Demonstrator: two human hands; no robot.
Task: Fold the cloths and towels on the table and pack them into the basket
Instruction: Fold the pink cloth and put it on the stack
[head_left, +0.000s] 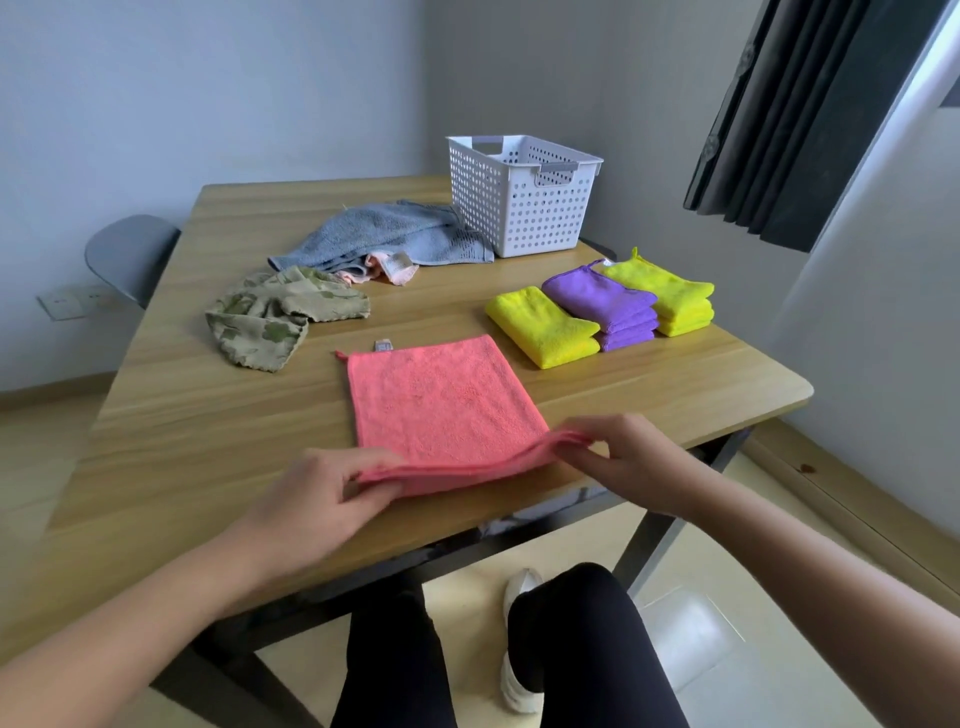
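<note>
The left hand (332, 493) and right hand (634, 457) each pinch a near corner of the pink cloth (447, 405), which lies doubled at the counter's (208, 415) near edge, seemingly mid-fold. Beyond it on the right, the folded piles (608, 306) wait unpacked. To the left, a patterned cloth (270, 317) and grey towel (384, 234) lie crumpled. The basket (519, 197), farthest away, appears to hold nothing yet.

Head-worn view, downward over table (218, 415)
</note>
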